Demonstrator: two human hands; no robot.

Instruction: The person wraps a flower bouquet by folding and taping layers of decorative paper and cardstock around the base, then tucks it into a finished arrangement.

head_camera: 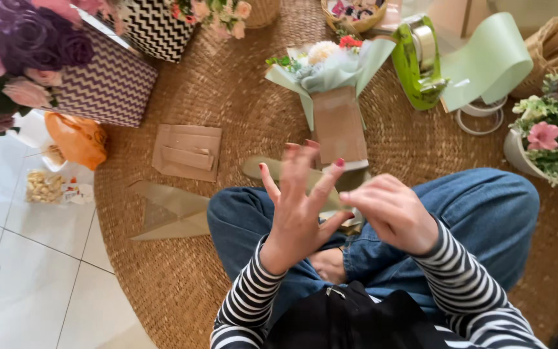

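Note:
I sit cross-legged in blue jeans on a round woven mat [227, 97]. My left hand [298, 207] is raised over my lap, palm turned to the right, with its red-nailed fingers spread and nothing in it. My right hand [392, 210] is beside it with the fingers bunched, their tips at the left thumb. Whether they pinch anything is hidden. A pale green paper strip [259, 169] lies over my knee behind the left hand. Just beyond stands a small bouquet in a brown paper bag [338, 126] wrapped in light green paper.
A green tape dispenser [416, 61] and a curled light green sheet [492, 58] lie at the back right. Folded brown paper [187, 152] and a cut green sheet [172, 213] lie to the left. A zigzag box of roses [108, 81], an orange bag [79, 139] and a flower pot [544, 145] stand around.

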